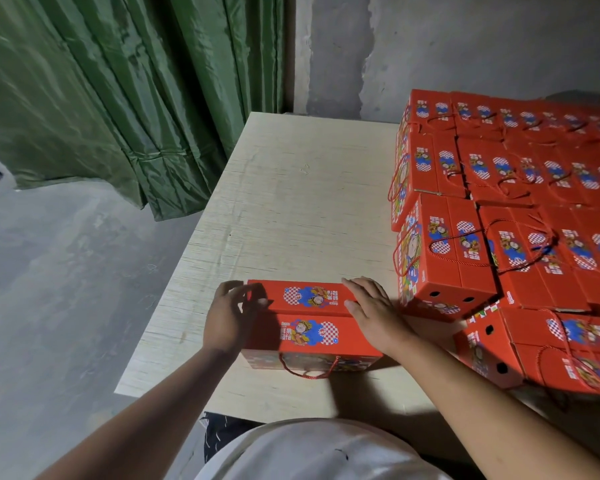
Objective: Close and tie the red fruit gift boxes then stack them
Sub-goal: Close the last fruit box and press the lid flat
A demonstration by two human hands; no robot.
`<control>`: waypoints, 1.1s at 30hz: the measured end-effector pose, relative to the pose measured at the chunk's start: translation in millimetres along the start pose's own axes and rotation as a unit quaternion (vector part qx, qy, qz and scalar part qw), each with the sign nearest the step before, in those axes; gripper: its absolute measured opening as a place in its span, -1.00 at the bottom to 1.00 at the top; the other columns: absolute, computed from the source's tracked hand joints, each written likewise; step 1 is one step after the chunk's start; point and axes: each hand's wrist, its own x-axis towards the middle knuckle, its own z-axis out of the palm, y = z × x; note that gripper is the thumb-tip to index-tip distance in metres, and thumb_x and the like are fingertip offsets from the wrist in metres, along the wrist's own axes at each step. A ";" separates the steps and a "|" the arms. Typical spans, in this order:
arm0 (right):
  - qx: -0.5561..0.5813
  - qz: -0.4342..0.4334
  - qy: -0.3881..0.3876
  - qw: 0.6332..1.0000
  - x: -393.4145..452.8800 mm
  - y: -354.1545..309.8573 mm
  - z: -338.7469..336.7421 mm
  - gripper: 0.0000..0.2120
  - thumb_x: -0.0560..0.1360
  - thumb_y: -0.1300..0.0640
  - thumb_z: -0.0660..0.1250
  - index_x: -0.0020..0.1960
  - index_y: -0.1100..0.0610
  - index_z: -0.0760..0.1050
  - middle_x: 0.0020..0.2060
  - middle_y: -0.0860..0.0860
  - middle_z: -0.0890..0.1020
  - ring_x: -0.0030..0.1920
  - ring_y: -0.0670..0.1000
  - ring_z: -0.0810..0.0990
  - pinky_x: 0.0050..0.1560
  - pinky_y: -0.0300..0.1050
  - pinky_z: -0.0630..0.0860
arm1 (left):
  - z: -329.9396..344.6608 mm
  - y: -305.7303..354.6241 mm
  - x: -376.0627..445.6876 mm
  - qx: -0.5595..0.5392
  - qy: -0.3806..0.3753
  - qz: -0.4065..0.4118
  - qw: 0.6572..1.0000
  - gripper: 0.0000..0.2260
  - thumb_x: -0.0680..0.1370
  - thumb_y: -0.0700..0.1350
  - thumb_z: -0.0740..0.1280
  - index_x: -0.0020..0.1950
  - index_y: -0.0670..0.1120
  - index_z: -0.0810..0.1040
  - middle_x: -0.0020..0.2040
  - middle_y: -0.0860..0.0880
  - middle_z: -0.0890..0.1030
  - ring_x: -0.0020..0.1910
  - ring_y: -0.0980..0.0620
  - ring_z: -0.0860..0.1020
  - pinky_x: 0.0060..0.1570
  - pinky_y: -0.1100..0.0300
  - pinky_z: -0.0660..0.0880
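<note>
A red fruit gift box (309, 323) with cartoon prints lies on the pale wooden table (284, 202) in front of me, its two top flaps folded down. A red cord handle (307, 372) hangs from its near side. My left hand (231, 317) rests at the box's left end, fingers curled around the edge of the far flap. My right hand (371, 310) lies flat on the right part of the top, pressing the flaps down. To the right stands a large stack of closed red boxes (520, 202) with cord handles.
A green curtain (118, 98) hangs at the left behind the table, over a grey concrete floor (49, 289). A rough grey wall (465, 46) rises behind the stack. More red boxes (541, 351) sit low at the right, close to my right forearm.
</note>
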 end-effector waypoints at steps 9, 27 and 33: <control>-0.046 0.007 -0.002 0.999 -0.3 -0.4 3.3 -0.46 0.71 -0.11 0.14 0.66 -0.10 0.12 0.46 -0.17 0.21 0.53 -0.17 0.13 0.52 -0.22 0.08 | -0.5 -1.0 -12.1 -0.110 -0.078 -0.264 0.955 0.04 0.26 0.53 0.44 0.55 -0.08 0.39 0.35 -0.15 0.59 0.22 -0.12 0.62 0.21 -0.15 0.60; -0.067 0.091 -0.019 0.993 -2.9 -21.2 -19.7 -0.41 0.61 -0.21 0.29 0.58 -0.03 0.33 0.37 -0.01 0.45 0.42 0.05 0.36 0.45 0.05 0.37 | 12.3 8.0 -52.8 -0.429 -0.105 -0.453 0.775 -0.70 0.60 -0.06 0.44 0.26 -0.21 0.62 0.08 -0.26 0.69 0.02 -0.18 0.69 -0.02 -0.05 0.64; 0.062 0.181 -0.098 0.977 -35.8 -31.6 -17.9 -0.64 0.50 -0.28 0.41 0.05 0.00 0.63 0.03 0.01 0.56 0.04 0.03 0.64 0.14 0.00 0.60 | 3.6 14.9 -28.9 -0.429 -0.062 -0.359 0.827 -0.63 0.58 -0.23 0.45 0.36 -0.23 0.47 0.18 -0.22 0.68 0.23 -0.20 0.65 0.14 -0.07 0.60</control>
